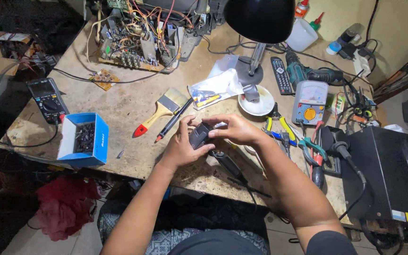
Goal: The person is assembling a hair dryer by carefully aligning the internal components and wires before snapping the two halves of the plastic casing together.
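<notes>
My left hand (181, 146) and my right hand (236, 129) meet over the near middle of the worn workbench (119, 101). Together they grip a small dark grey block-shaped component (199, 135). The left hand cups it from below and the left. The right hand's fingers pinch its upper right end, where something light-coloured shows. Just beneath the hands lies a black-handled tool (227, 165) with a thin cable trailing toward me.
A blue box of small dark parts (85, 138), a multimeter (48, 100), a paintbrush (160, 112), a black pen (173, 120), an open circuit chassis (140, 40), a desk lamp (259, 21), a white dish (257, 101), an analog meter (310, 101), pliers (279, 130) and a black power unit (393, 174).
</notes>
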